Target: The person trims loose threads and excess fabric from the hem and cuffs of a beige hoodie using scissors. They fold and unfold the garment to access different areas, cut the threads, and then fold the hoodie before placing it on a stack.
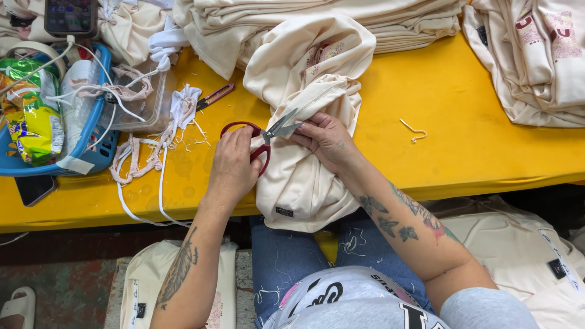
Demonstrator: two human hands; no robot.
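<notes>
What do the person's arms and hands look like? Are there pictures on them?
Yes. Both arms are bare up to short grey sleeves. The left forearm has a long feather-like tattoo. The right forearm has dark flower shapes and a patch of pink ink. The left hand and right hand wear no gloves.

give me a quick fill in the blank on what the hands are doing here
1. The left hand holds scissors with ____ handles.
2. The right hand pinches a ____-coloured garment.
3. The table top is ____.
4. The basket at the left is ____.

Missing words: red; cream; yellow; blue
</notes>
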